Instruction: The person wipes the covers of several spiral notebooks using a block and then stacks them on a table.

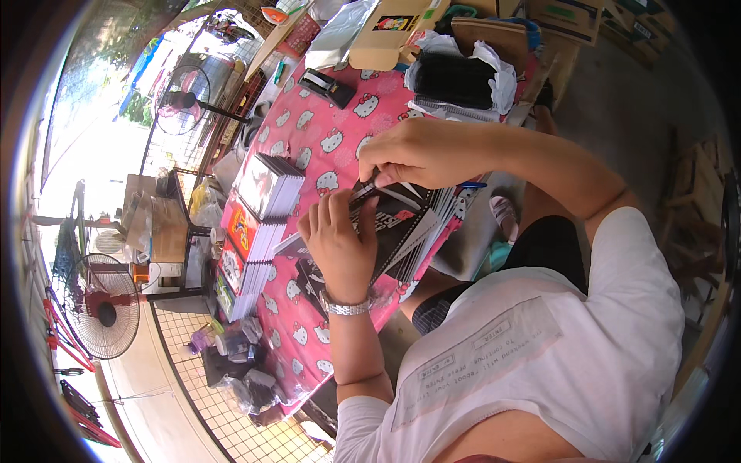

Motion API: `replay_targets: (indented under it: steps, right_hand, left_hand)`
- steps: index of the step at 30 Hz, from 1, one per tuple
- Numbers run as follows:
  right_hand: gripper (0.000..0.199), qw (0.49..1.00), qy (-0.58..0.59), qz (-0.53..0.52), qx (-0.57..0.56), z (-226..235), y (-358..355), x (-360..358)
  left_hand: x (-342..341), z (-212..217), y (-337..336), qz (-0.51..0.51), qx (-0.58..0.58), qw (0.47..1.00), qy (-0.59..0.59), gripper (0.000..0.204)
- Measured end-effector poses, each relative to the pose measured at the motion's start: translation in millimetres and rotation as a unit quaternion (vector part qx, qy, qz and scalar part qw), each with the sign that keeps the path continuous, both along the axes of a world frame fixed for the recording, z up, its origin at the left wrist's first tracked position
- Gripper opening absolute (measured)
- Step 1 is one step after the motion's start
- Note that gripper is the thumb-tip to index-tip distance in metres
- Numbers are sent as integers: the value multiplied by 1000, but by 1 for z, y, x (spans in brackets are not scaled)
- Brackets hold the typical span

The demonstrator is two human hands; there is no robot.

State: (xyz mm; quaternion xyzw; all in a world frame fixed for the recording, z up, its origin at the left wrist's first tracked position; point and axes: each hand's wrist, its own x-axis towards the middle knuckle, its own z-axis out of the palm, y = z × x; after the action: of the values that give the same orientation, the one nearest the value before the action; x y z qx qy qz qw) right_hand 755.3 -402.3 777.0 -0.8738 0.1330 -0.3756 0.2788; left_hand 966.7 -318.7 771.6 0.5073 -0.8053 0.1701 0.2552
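Left hand point(340, 239) rested on black hole-punched sheets point(392, 222), pink-covered table's point(312, 351) near edge, grip unclear; right hand point(409, 154) pinched them; aligned holes likely mattered.

the person wears a loose white t-shirt point(617, 347) with short sleeves point(637, 255) and a wide round neckline, a long greyish rectangular panel point(463, 369) of small dark, partly boxed lettering across its front, black shorts point(549, 251), and a silver-coloured metal link band point(347, 309) around the left wrist point(344, 293).
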Motion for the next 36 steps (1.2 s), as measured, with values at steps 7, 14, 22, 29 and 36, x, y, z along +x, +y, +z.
replay_targets:
  steps: [7, 14, 22, 29, 36]
  right_hand:
    - [16, 998, 52, -16, -24, 16, 17, 6]
    - [14, 988, -50, -142, -36, -20, 16, 23]
    - [15, 985, 34, -141, -92, -1, 10, 11]
    - [23, 979, 140, -121, -85, 16, 9, -3]
    - [21, 983, 134, -49, 115, 23, -10, -5]
  left_hand:
    - [4, -17, -2, -8, -98, 995, -13, 21]
    - [-1, -8, -15, -14, -39, 999, 15, 20]
    - [-9, 6, -16, -2, 22, 1000, 9, 23]
    - [-13, 12, -12, -20, 53, 998, 13, 36]
    - [-11, 15, -19, -37, 64, 997, 17, 30]
